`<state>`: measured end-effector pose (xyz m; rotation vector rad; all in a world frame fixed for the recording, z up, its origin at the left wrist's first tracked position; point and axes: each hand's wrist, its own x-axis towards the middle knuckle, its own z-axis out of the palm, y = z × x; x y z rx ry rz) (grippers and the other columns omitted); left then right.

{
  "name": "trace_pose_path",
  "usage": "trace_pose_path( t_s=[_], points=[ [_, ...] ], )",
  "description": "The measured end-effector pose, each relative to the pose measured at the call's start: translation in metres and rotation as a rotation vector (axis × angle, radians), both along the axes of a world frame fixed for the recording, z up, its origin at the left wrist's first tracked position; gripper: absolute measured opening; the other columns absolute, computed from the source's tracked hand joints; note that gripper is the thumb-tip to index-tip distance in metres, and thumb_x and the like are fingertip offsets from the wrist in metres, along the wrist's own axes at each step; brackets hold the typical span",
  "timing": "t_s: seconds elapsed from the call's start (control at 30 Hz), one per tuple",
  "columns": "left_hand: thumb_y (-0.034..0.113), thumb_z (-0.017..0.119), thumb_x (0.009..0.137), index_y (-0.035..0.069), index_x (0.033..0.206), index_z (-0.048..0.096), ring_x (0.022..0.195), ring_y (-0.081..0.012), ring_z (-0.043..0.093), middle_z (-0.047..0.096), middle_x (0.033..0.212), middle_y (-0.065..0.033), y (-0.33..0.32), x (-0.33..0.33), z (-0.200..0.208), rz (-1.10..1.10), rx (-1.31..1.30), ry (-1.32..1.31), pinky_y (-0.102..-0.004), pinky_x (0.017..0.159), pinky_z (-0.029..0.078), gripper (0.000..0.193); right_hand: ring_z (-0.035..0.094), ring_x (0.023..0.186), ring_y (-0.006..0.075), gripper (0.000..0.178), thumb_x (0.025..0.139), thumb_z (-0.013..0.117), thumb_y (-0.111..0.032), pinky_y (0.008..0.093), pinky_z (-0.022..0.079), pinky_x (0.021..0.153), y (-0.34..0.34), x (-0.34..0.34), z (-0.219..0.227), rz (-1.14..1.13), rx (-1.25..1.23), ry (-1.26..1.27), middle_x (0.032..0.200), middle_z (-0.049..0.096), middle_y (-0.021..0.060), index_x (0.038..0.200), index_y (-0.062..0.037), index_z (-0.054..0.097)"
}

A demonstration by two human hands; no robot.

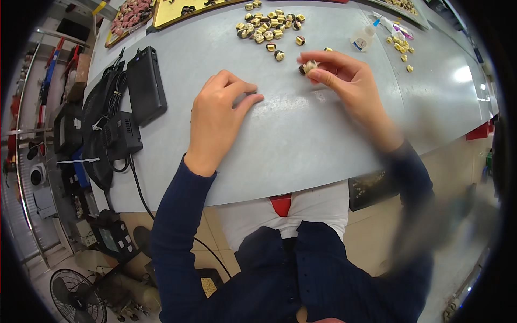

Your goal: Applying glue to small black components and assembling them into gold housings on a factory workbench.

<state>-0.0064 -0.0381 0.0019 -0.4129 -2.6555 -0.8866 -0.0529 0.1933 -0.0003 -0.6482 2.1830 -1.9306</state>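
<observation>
My right hand (353, 81) is above the grey tabletop (280, 145), its thumb and fingertips pinching a small rounded cream-and-dark piece (309, 67). To the left, my left hand (221, 110) is held low over the table. Its fingers are curled, with thumb and index tips drawn close together; anything between them is too small or hidden to make out. Beyond both hands lies a loose pile of small yellow-and-dark pieces (269, 24). A few stray ones, including a dark-and-yellow piece (279, 55), lie nearer to my right hand.
A bottle with a blue tip (362, 40) stands at the far right, near several pale yellow pieces (403, 47). A black box-shaped device (146, 86), an adapter (123, 133) and cables occupy the left side. Trays, one yellow-lined (175, 13), line the far edge. A fan (78, 296) stands below left.
</observation>
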Motion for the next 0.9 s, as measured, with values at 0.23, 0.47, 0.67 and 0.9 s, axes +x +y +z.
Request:
trace_pose_path(
  t_s=[0.23, 0.47, 0.67, 0.9],
  points=[
    [0.006, 0.071, 0.070, 0.003, 0.077, 0.066, 0.068, -0.0213, 0.057, 0.057, 0.077, -0.0064, -0.001, 0.003, 0.001, -0.011, 0.053, -0.011, -0.0311, 0.060, 0.047, 0.009, 0.057, 0.080, 0.0111, 0.029, 0.086, 0.058, -0.003, 0.0204, 0.047, 0.069, 0.011, -0.008, 0.000, -0.535, -0.110, 0.377, 0.116, 0.056, 0.0096, 0.114, 0.0019, 0.053],
    [0.001, 0.069, 0.075, 0.001, 0.081, 0.066, 0.077, -0.0139, 0.062, 0.059, 0.085, -0.0066, 0.009, 0.005, 0.009, -0.088, 0.510, -0.085, -0.0250, 0.070, 0.055, 0.007, 0.049, 0.104, 0.0227, 0.064, 0.075, 0.073, -0.030, 0.0318, 0.041, 0.087, 0.036, -0.040, -0.023, -0.889, 0.258, 0.486, 0.114, 0.051, 0.0107, 0.121, 0.0030, 0.043],
    [0.001, 0.069, 0.074, 0.001, 0.084, 0.067, 0.076, -0.0149, 0.063, 0.060, 0.092, -0.0071, 0.011, 0.006, 0.006, -0.205, 0.626, -0.105, -0.0252, 0.070, 0.054, 0.010, 0.058, 0.094, 0.0179, 0.052, 0.081, 0.066, -0.027, 0.0265, 0.044, 0.085, 0.063, -0.063, -0.041, -0.729, 0.375, 0.239, 0.103, 0.060, 0.0109, 0.118, 0.0037, 0.047],
    [-0.003, 0.068, 0.075, 0.000, 0.091, 0.064, 0.083, -0.0141, 0.061, 0.061, 0.093, -0.0077, 0.014, 0.011, 0.003, -0.282, 0.589, -0.140, -0.0264, 0.075, 0.051, 0.017, 0.059, 0.084, 0.0139, 0.036, 0.092, 0.054, -0.027, 0.0254, 0.044, 0.081, 0.033, -0.031, 0.006, -0.244, -0.209, 0.009, 0.102, 0.060, 0.0102, 0.115, -0.0001, 0.050]
  ],
)
